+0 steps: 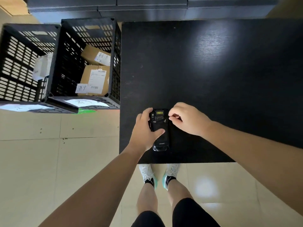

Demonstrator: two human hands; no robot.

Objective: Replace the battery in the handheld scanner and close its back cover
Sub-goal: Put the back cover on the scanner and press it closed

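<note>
I see the handheld scanner point(160, 130) lying back-up on the near edge of the counter point(213, 71), a matte black top with fine wood grain and a soft glare patch. The scanner is a chunky black plastic slab with rounded corners, a yellow label near its far end and pale lettering near its close end. My left hand point(145, 128) clamps its grip on the body, fingers curled over the left side and the thumb flat across the back cover. My right hand point(188, 119) sits at the upper right corner, its grip pinched together, fingertips just touching the casing near a small latch; whether anything is held between them I cannot tell. Left of the counter stand two black lattice plastic crates point(85, 59) on the pale tiled floor, one holding labelled cardboard boxes point(96, 79).
</note>
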